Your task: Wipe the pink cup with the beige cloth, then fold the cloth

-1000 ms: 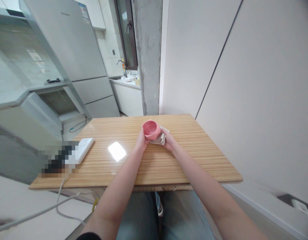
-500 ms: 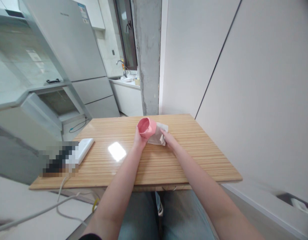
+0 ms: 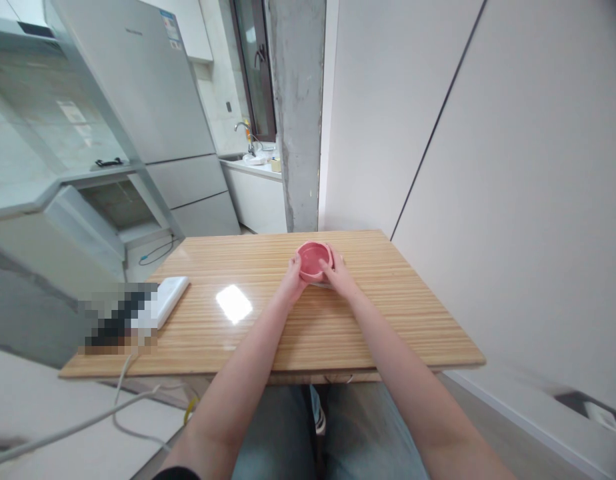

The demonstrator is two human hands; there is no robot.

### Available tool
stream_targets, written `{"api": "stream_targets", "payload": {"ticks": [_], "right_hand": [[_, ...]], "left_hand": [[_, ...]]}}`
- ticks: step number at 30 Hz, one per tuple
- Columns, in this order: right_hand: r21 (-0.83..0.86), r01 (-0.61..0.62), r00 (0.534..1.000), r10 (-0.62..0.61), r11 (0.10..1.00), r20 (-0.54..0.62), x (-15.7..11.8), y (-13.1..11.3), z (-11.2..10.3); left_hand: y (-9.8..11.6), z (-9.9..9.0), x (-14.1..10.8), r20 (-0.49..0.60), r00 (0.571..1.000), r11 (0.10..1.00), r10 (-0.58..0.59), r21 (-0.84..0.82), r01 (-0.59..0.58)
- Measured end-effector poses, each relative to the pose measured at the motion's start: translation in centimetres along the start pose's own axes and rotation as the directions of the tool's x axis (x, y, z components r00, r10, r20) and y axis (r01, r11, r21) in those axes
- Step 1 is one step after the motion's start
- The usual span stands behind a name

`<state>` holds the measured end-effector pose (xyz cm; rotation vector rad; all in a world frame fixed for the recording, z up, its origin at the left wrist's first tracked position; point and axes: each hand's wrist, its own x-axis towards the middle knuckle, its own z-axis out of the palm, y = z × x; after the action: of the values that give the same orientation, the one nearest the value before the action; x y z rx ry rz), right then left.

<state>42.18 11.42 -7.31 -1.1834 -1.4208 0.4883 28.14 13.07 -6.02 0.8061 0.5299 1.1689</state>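
Note:
A pink bowl [image 3: 314,259] with an uneven rim is between my hands above the far middle of the table, its opening facing up towards me. On its left side my left hand [image 3: 294,277] grips the wall, thumb near the rim. My right hand [image 3: 338,272] is closed on the right side, with the thumb over the rim. A thin strip of pale cloth [image 3: 322,285] shows below the bowl; the rest of it is hidden behind the bowl and my right hand.
The wood-grain table [image 3: 388,320] carries a white flat box-like thing [image 3: 171,293] at the left, beside a blurred dark patch. A pale cable [image 3: 123,380] hangs over the left front edge. A white wall [image 3: 488,200] rises on the right.
The bowl has moved right and turned from tilted leftward to facing up. My right hand has come from the cloth at the bowl's side onto its rim; the cloth is now mostly hidden.

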Motion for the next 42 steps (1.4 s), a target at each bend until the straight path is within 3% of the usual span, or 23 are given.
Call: {"api": "stream_targets", "payload": {"ticks": [3,6,8,10,12,15,20,25,27,32,37,39,42], "right_hand": [[0.077,-0.053,0.998,0.056,0.996,-0.038,0.2,0.5,0.5],[0.173,-0.12,0.971,0.152,0.978,-0.183,1.2,1.5,-0.8],[0.157,-0.141,0.925,0.187,0.977,-0.331,1.9,2.3,-2.6],[0.047,-0.138,0.853,0.143,0.989,-0.501,2.3,3.2,-5.0],[-0.108,-0.158,0.787,0.059,0.981,-0.613,2.4,4.4,-7.7],[-0.203,-0.249,0.729,0.046,0.947,-0.682,2.2,6.3,-11.2],[-0.158,-0.348,0.689,0.137,0.924,-0.712,1.9,8.4,-12.9],[-0.191,-0.386,0.72,0.166,0.902,-0.674,1.9,8.0,-12.2],[-0.231,-0.447,0.711,0.187,0.864,-0.678,1.9,7.4,-12.1],[-0.345,-0.655,0.657,0.282,0.673,-0.699,1.7,6.4,-12.0],[-0.394,-0.658,0.691,0.306,0.641,-0.655,1.7,7.0,-12.0],[-0.413,-0.634,0.701,0.259,0.654,-0.664,1.7,6.8,-12.0],[-0.514,-0.433,0.762,-0.005,0.741,-0.648,1.4,5.1,-11.1]], "left_hand": [[-0.2,-0.1,0.0,0.085,0.995,0.994,-0.06,0.092,0.052],[-0.1,-1.0,0.2,0.074,0.997,0.9,-0.014,0.434,-0.02],[0.0,-1.8,0.3,0.111,0.981,0.679,0.161,0.708,-0.192],[0.1,-2.6,0.4,0.219,0.935,0.409,0.278,0.854,-0.321],[0.1,-3.1,0.5,0.315,0.91,0.233,0.269,0.896,-0.379],[-0.3,-3.3,0.4,0.383,0.906,0.101,0.182,0.909,-0.405],[-0.8,-3.1,0.1,0.401,0.911,0.022,0.092,0.914,-0.405],[-0.7,-2.9,-0.1,0.385,0.919,0.02,0.077,0.921,-0.388],[-0.6,-2.8,-0.2,0.388,0.919,0.01,0.065,0.921,-0.39],[-0.2,-2.7,-0.6,0.391,0.92,-0.063,0.004,0.919,-0.39],[0.0,-2.5,-1.0,0.357,0.934,-0.117,0.012,0.928,-0.353],[0.0,-2.3,-1.0,0.358,0.934,-0.128,0.002,0.926,-0.355],[-0.1,-2.1,-0.9,0.356,0.934,-0.156,-0.023,0.922,-0.355]]}}
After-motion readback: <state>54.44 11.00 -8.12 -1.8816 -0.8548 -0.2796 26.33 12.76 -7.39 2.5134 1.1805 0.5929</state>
